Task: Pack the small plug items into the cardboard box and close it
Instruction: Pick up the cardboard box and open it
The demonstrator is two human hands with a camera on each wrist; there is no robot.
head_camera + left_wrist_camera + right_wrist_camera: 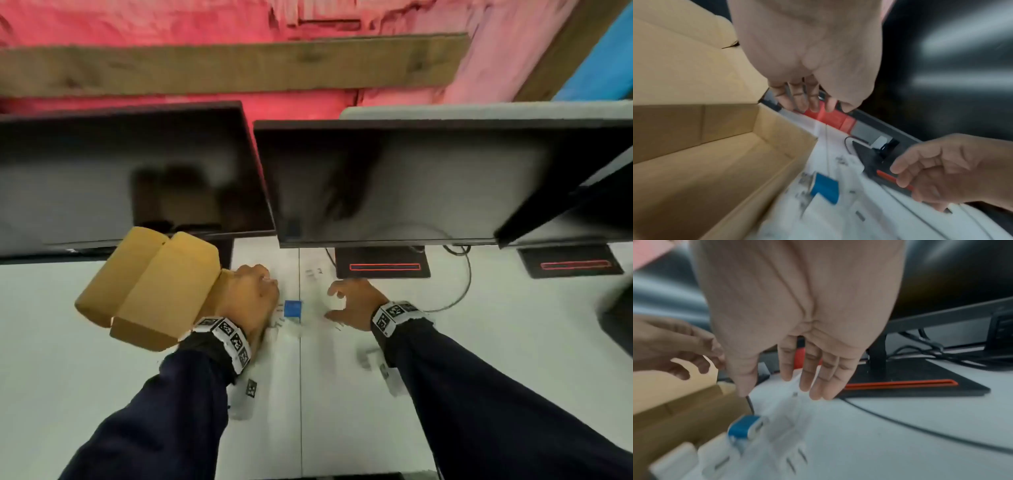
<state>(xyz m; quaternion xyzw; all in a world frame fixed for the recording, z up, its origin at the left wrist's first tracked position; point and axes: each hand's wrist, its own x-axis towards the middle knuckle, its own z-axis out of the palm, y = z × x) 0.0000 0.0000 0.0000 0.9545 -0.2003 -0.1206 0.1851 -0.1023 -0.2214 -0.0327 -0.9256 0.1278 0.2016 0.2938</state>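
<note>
An open cardboard box (154,287) stands on the white table at the left, flaps up, and its inside (684,178) shows nothing in it. Just right of it lies a blue plug item (293,308) (825,189) (745,426) among several blurred white plugs (715,454). My left hand (270,284) (812,105) hovers by the box's right rim with fingers loosely curled, holding nothing. Right of the blue plug, my right hand (334,303) (797,382) hangs over the white plugs with relaxed fingers, also holding nothing.
Two dark monitors (137,171) (411,178) stand close behind the hands. A black stand base with a red outline (382,265) (910,381) sits just beyond my right hand. A thin cable (462,284) (920,430) loops across the table to the right.
</note>
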